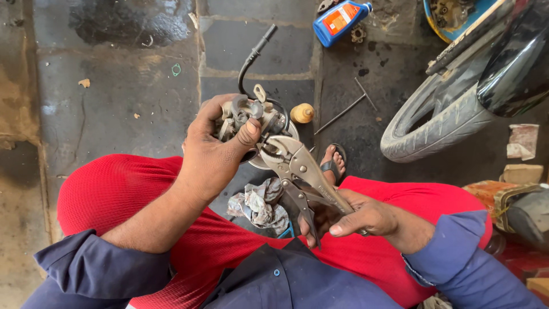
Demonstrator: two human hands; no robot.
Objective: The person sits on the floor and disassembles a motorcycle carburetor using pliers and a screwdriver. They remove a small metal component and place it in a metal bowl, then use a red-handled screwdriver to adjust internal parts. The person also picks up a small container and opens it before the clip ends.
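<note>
I am holding a small metal carburettor (243,117) up in the middle of the frame, over my knees, and it is looking like a dense, rigid casting, heavy for its size, probably greasy enough to slip. My left hand (214,154) is wrapping round its body, thumb pressing on the near face, which seems the safest place to grip, since the thin levers and the black hose (251,57) curling off its top toward the upper middle would bend or pull loose if I were taking it by those. My right hand (366,217), lower right of centre, is closing round the handles of the locking pliers (297,169), whose jaws are meeting the carburettor's lower right edge; I judge they are biting on a small fitting there, but my thumb and the jaws themselves are covering the exact spot. My palm is hiding most of the carburettor's far side. Below it, a crumpled rag (260,206) is lying between my red-clad knees, and part of a pale round dish is peeking out behind the pliers, mostly hidden. Further out, a yellowish knob (302,113) and a thin T-shaped rod (349,109) are resting on the stained floor, a blue bottle (340,20) is lying at the upper edge, and a tyre (440,123) is being cut off at the right.
</note>
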